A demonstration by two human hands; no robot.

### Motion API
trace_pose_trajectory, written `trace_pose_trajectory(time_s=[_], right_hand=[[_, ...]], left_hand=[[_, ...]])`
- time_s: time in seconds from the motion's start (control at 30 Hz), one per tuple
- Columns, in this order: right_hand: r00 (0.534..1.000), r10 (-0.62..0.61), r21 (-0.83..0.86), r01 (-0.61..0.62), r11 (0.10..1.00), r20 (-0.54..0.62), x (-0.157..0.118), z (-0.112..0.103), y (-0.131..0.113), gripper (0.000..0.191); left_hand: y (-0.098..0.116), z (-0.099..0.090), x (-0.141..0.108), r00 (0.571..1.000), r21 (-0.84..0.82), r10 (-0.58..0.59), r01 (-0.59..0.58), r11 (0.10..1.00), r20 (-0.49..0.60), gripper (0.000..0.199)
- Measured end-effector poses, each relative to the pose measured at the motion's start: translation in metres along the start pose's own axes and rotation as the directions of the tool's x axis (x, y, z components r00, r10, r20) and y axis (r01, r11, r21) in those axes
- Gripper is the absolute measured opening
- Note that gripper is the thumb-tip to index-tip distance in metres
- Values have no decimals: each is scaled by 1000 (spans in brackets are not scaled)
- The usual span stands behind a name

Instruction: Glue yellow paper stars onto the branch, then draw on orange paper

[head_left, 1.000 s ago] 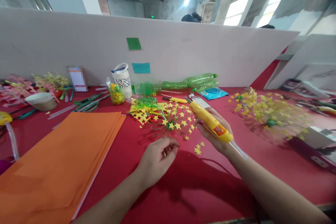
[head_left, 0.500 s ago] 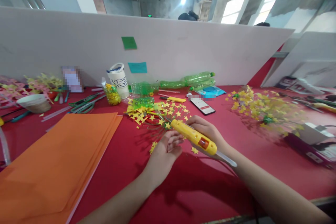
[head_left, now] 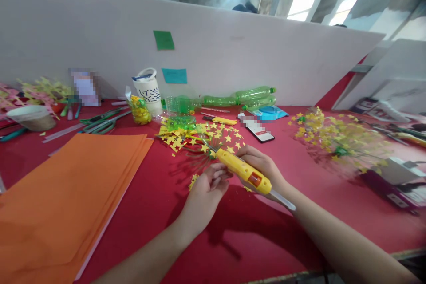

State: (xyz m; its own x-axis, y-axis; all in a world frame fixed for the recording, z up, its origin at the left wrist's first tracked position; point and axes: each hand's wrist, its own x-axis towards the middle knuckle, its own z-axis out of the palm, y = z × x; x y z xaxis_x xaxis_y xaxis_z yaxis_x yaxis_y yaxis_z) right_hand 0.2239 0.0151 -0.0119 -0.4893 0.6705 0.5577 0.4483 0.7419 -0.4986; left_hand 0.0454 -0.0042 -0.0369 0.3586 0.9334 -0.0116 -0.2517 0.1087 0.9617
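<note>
My right hand (head_left: 261,163) is wrapped round a yellow hot glue gun (head_left: 240,167), whose nozzle points forward and left. A clear glue stick (head_left: 282,199) sticks out of its back end. Just left of and below the gun is my left hand (head_left: 203,193), its fingers curled in a pinch. Whatever they hold is too small or hidden to make out. Beyond both hands lies a pile of yellow paper stars (head_left: 229,136) with thin green stems. A few more stars (head_left: 193,181) show beside my left hand.
Orange paper sheets (head_left: 66,199) lie on the red table at left. Behind the stars are a yellow cutter (head_left: 224,121), a phone (head_left: 258,128), green plastic bottles (head_left: 219,100) and a white cup (head_left: 148,91). Star-flower sprays (head_left: 319,131) stand at right; scissors (head_left: 103,124) lie at left.
The camera view has tilted down slightly, so the background sits higher. Both hands and the glue gun keep nearly the same position, with the gun shifted slightly left.
</note>
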Motion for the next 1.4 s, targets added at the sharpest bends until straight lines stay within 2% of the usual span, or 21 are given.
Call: trace_pose_trajectory(time_s=[0.2,0.53,0.9,0.97,1.07,1.13,1.23,1.33,1.4], right_hand=[[1000,23,-60,-24,998,-18,-2,3,2,12],[994,41,-133,-55,989,-105,-5,12,1,9],[995,35,-134,-48,990,-98,-5,12,-1,9],[988,22,-147,-45,988,-154,-6,12,-2,10],[952,-15,-193,-46,980,-304,-8,9,-7,11],[936,-34,-230,-51,972,-351,-11,6,-11,10],[957,-56,-244,-16,970,-285,-14,5,-14,7],[980,-103,-195,68,978,-173,-17,8,-10,13],[981,-132,-164,108,981,-142,-18,10,-6,14]], left_hand=[[-2,1,-1,999,-20,47,-47,999,19,22],[0,2,-4,998,63,66,-67,996,7,26],[-2,1,-5,999,54,51,-50,997,-5,26],[-1,1,-4,999,43,50,-51,998,8,25],[-4,-1,-3,999,14,42,-42,999,27,24],[-7,-3,-3,998,-10,47,-47,999,39,24],[-10,-5,-3,996,-17,65,-64,998,62,24],[-7,-4,-4,994,-20,80,-78,997,73,26],[-5,-2,-4,994,-24,75,-74,997,75,27]])
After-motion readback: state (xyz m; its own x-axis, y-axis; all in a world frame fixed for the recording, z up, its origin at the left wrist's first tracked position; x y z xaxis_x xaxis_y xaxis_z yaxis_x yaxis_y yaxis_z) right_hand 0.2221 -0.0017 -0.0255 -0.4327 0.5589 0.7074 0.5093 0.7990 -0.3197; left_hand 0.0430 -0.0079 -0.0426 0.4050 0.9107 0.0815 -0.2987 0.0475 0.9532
